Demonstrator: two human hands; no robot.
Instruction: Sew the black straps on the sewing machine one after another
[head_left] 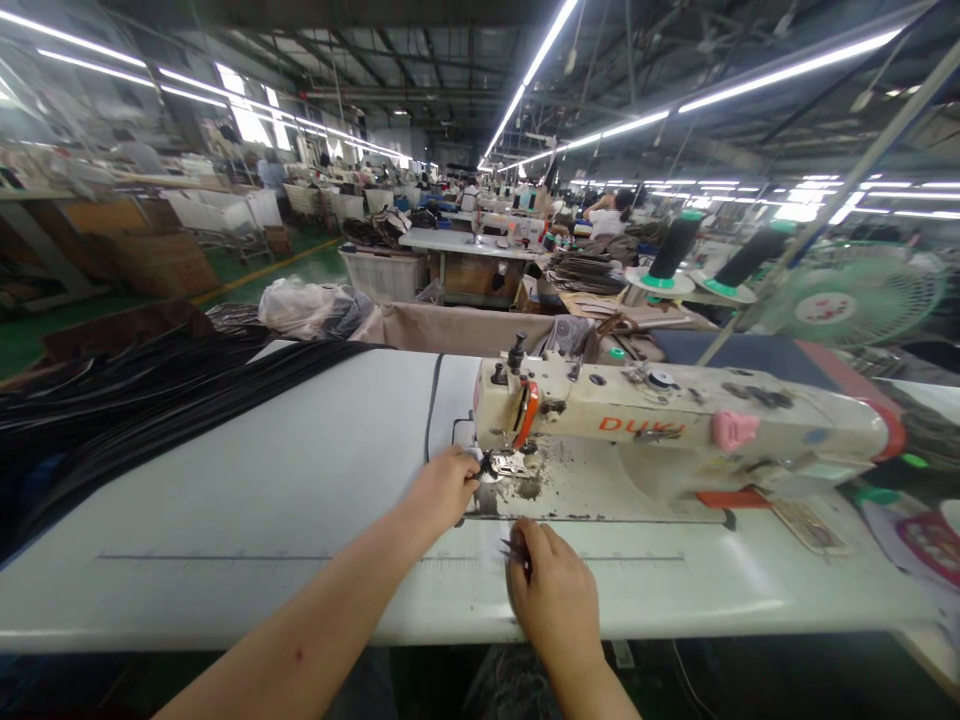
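Note:
My left hand [444,490] is closed in a pinch beside the needle area of the sewing machine [570,410]. What its fingertips hold is hidden; a small dark bit shows just past them, next to the metal presser foot [514,462]. A thin black strip [433,405] runs from the table's far edge down toward this hand; whether the two meet is hidden. Closer to the front edge, my right hand [559,590] is wrapped round thread snips [514,548], with their pointed blades facing left. The snips are apart from the machine.
A heap of long black strips [187,400] covers the table's left end. Printed along the white tabletop [247,480] is a ruler line. Two black thread cones [675,250] and a green fan [847,300] stand behind the machine. Beyond the table is a beige cloth-lined bin [457,325].

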